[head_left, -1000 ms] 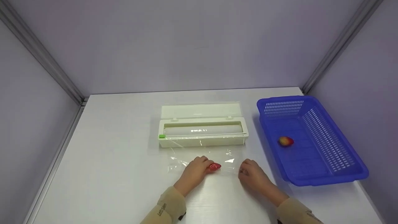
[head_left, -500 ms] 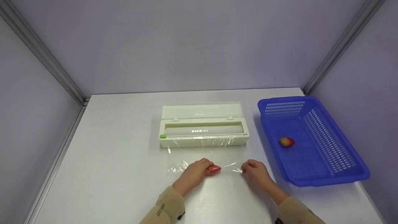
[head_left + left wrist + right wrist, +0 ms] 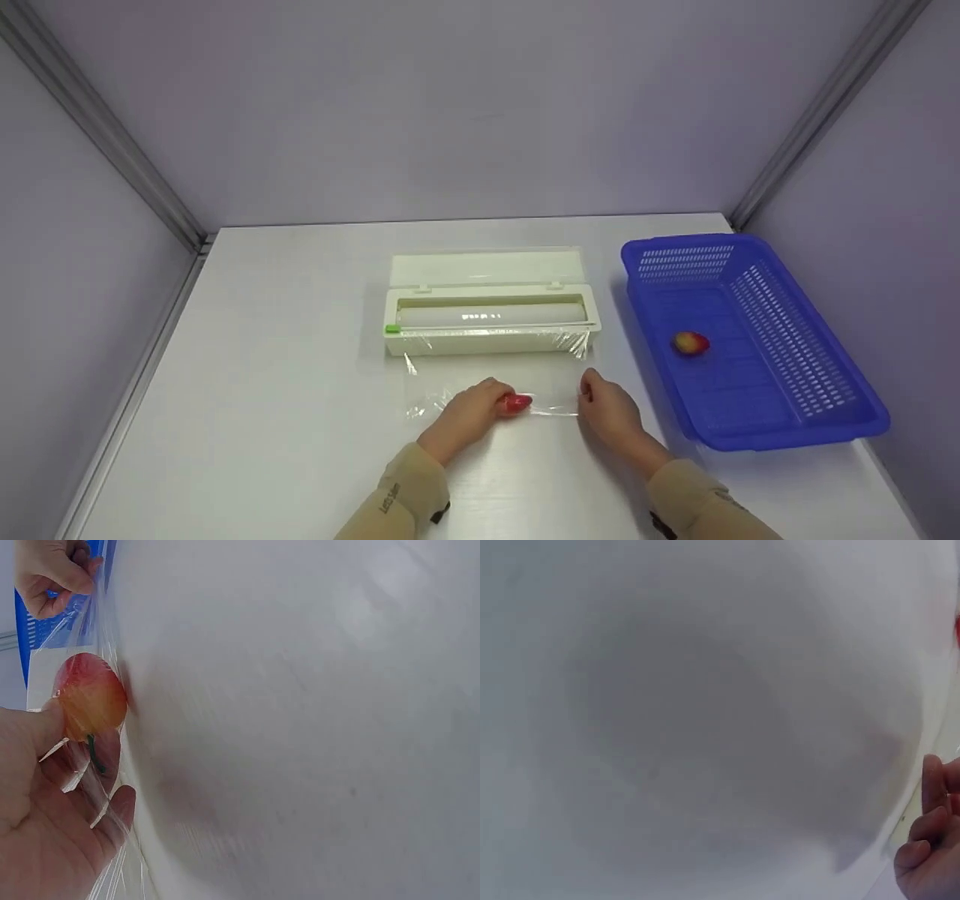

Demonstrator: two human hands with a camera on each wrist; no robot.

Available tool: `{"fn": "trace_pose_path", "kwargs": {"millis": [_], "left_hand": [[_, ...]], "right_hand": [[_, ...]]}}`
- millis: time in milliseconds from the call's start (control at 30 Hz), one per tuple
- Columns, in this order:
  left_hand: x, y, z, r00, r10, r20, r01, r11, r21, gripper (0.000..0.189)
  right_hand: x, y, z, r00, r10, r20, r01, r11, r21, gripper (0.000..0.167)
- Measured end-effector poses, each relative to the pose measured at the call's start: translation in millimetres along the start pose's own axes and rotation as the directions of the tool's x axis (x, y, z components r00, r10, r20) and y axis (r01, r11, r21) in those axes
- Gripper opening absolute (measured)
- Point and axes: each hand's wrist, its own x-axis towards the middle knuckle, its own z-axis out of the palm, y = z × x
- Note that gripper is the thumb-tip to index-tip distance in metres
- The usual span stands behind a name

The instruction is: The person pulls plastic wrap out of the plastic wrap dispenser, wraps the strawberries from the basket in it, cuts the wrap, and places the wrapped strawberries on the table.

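My left hand grips a small red-and-yellow fruit with a short green stem. Clear cling film lies over the fruit and the left fingers, creased and shiny in the left wrist view. The film runs out of a white cling film dispenser, whose lid is up and whose roll shows inside. To the right of the fruit, my right hand pinches the film's near right corner, fingers curled. The right wrist view catches only part of that hand, at its right edge.
A blue plastic basket stands at the right, with another red-and-yellow fruit in it. A green cutter slider sits at the left end of the dispenser. Panels enclose the white table at the back and sides.
My right hand has shifted slightly and now draws the film's right side out straighter; its near edge was bunched half a second ago. My left hand stays on the fruit, which has barely moved.
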Motion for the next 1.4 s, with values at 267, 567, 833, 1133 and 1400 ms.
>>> {"fn": "trace_pose_path", "kwargs": {"millis": [267, 567, 833, 1133, 1400], "left_hand": [[3.4, -2.9, -0.7, 0.997, -0.073, 0.039, 0.077, 0.990, -0.120, 0.031], [3.9, -2.0, -2.7, 0.999, -0.034, 0.019, 0.035, 0.995, -0.089, 0.023], [4.5, -5.9, -4.5, 0.999, -0.041, -0.001, 0.040, 0.991, -0.128, 0.023], [6.8, -5.7, -2.8, 0.997, -0.074, 0.025, 0.078, 0.979, -0.186, 0.026], [8.1, -5.3, 1.4, 0.994, -0.110, 0.017, 0.112, 0.970, -0.215, 0.027]], "right_hand": [[0.2, 4, 4, 0.997, -0.070, -0.016, 0.069, 0.997, -0.015, 0.008], [0.2, 3, 4, 0.999, -0.044, -0.031, 0.042, 0.997, -0.057, 0.011], [-0.2, -2, 0, 0.962, -0.205, -0.180, 0.186, 0.975, -0.120, 0.010], [-1.2, -13, 15, 0.866, -0.500, -0.001, 0.489, 0.847, -0.207, 0.009], [2.2, -24, 9, 0.928, -0.355, 0.114, 0.371, 0.911, -0.182, 0.008]]}}
